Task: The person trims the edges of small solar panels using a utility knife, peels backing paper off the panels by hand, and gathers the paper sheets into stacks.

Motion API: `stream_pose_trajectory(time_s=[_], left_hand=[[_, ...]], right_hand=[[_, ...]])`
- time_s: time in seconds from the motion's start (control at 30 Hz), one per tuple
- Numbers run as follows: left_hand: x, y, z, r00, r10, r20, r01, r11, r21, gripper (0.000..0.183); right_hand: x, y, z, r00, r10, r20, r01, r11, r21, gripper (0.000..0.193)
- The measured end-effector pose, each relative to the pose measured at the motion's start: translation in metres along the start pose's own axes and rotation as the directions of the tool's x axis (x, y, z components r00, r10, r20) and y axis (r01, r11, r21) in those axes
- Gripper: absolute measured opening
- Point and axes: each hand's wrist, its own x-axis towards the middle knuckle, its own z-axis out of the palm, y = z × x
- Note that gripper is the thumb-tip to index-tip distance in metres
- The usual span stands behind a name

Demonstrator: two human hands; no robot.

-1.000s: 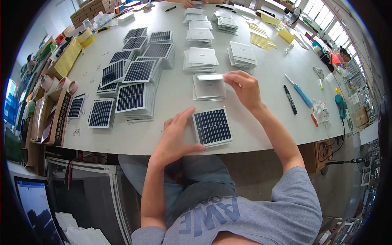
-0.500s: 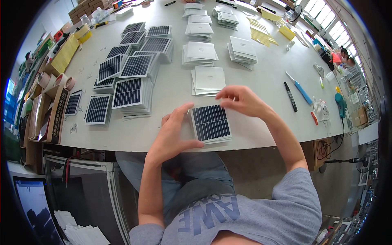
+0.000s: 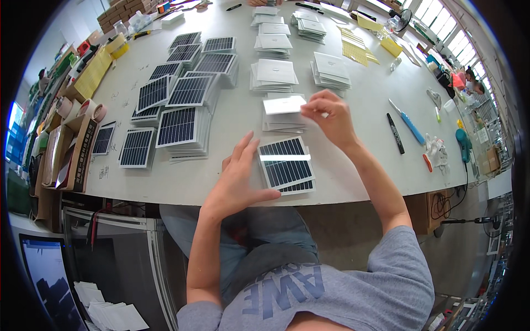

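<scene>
A small pile of solar panels, dark cells up with white rims, lies by the table's near edge. The top panel sits askew over the one beneath, and a bright reflection crosses it. My left hand is open beside the pile's left side, its thumb at the near left corner and its fingers spread. Farther off, my right hand pinches the right edge of a white-backed solar panel. That panel is tilted up above a stack of white-backed panels.
Left of my hands stand several stacks of solar panels, dark side up. More white-backed stacks run toward the far side, where another person's hand shows. A blue-handled knife, a black marker and gloves lie right.
My right hand has moved from the near pile to the white-backed stack and raised its top panel. The near pile's top panel now lies askew. My left hand stays beside it.
</scene>
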Motion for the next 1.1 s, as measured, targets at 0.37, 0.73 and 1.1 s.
stream_pose_trajectory(time_s=[0.37,0.73,1.1], left_hand=[[-0.002,-0.006,0.003,0.99,0.122,-0.066,-0.131,0.98,-0.151,0.108],[-0.002,-0.001,-0.001,0.998,0.062,0.006,-0.062,0.998,-0.033,0.103],[-0.003,-0.002,0.0,0.995,0.093,-0.03,-0.093,0.996,-0.004,0.104]], right_hand=[[0.003,-0.031,-0.015,0.961,0.274,0.038,-0.275,0.93,0.242,0.012],[-0.023,-0.05,-0.02,0.886,0.306,0.349,-0.286,0.952,-0.109,0.019],[0.008,-0.029,-0.026,0.977,0.21,-0.039,-0.191,0.938,0.288,0.008]])
